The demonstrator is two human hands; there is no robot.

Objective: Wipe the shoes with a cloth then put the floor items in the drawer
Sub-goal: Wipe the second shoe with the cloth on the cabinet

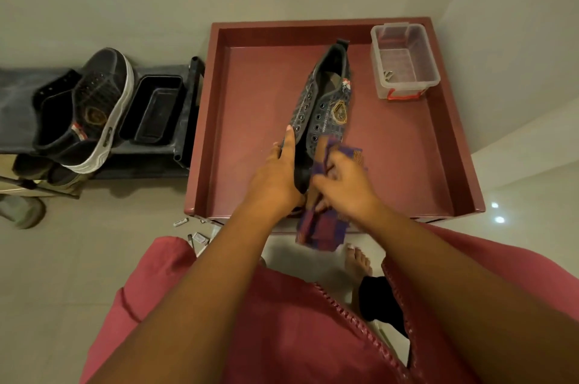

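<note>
We look down over an open maroon drawer point(219, 120) pulled out above the tiled floor point(94, 258). Our left hand point(275, 176) grips the toe end of a dark checked shoe point(326, 104), palm wrapped around its sole edge, index finger stretched along the lace eyelets. The shoe is held tilted over the drawer interior, heel toward the far wall, crest badge facing right. Our right hand point(344, 183) is closed on a purple-and-orange plaid cloth point(322, 227), fingers curled into the fabric, pressing it against the toe of the shoe; the loose end of the cloth hangs down past the drawer's near rim.

The matching shoe point(91, 114) rests on its side on a dark shoe rack point(175, 161) to the left, beside a black rectangular tray point(153, 111). A clear plastic box point(404, 60) with a red clip sits in the drawer's far right corner. Several small pale items point(181, 222) lie on the floor just beside the drawer's near left corner; too small to identify.
</note>
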